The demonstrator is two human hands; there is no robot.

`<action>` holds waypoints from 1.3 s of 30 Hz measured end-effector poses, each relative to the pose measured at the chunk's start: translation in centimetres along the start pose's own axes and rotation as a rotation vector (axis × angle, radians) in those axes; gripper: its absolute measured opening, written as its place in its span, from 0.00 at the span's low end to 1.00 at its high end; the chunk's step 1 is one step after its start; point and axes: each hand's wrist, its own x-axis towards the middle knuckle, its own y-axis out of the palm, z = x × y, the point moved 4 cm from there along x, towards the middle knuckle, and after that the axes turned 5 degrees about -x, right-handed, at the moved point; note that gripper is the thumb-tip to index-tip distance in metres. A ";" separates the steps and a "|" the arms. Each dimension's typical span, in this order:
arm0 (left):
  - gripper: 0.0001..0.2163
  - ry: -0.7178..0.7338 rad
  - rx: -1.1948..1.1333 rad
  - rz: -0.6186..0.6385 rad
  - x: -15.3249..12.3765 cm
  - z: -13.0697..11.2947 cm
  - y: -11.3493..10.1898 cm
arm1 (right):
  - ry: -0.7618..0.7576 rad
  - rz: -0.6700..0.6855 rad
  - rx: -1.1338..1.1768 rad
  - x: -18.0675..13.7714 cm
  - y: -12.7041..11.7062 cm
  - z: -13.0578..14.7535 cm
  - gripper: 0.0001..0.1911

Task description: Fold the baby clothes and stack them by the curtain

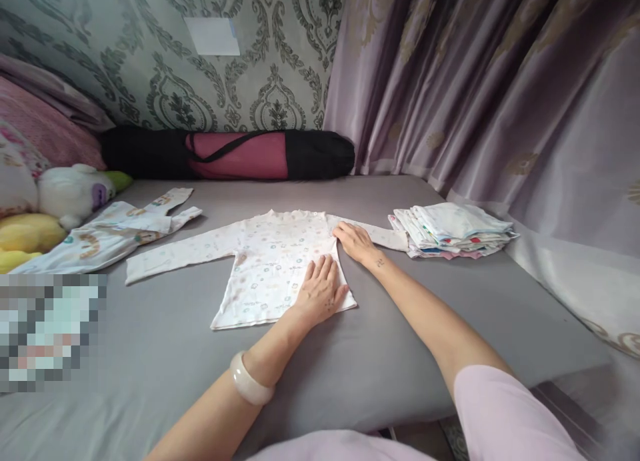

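A small white long-sleeved shirt (pixel 270 261) with a faint print lies spread flat on the grey bed sheet (pixel 150 354), sleeves out to both sides. My left hand (pixel 320 287) rests flat on its lower right part, fingers stretched out and together. My right hand (pixel 353 239) lies on the shirt's right shoulder where the sleeve starts, fingers slightly curled and pressing down. Neither hand lifts any cloth. A pale bangle (pixel 249 381) sits on my left wrist.
A stack of folded small clothes (pixel 453 231) lies right of the shirt. Another printed garment (pixel 107 234) lies at the left beside soft toys (pixel 70 194). A black and red bag (pixel 230 155) runs along the wall. Purple curtains (pixel 500 87) hang at the right.
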 end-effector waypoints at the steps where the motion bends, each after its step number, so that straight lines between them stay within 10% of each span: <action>1: 0.28 0.014 0.011 0.004 0.0 0.0 0.0 | -0.026 -0.001 -0.009 0.1 0.1 -0.1 0.17; 14: 0.36 0.187 -0.135 0.124 -3.7 -4.6 -1.3 | 0.160 0.099 0.071 0.8 -1.7 0.8 0.16; 19: 0.17 0.420 -0.474 0.218 -3.8 -5.1 -4.2 | 0.075 0.061 0.187 2.4 -1.7 5.5 0.22; 26: 0.15 -0.231 -0.353 -0.139 -1.1 3.4 -6.5 | 0.029 0.188 0.320 2.1 1.3 7.8 0.33; 39: 0.24 -0.285 0.032 0.028 -1.7 4.5 -3.4 | 0.044 0.227 0.613 3.1 0.6 5.5 0.28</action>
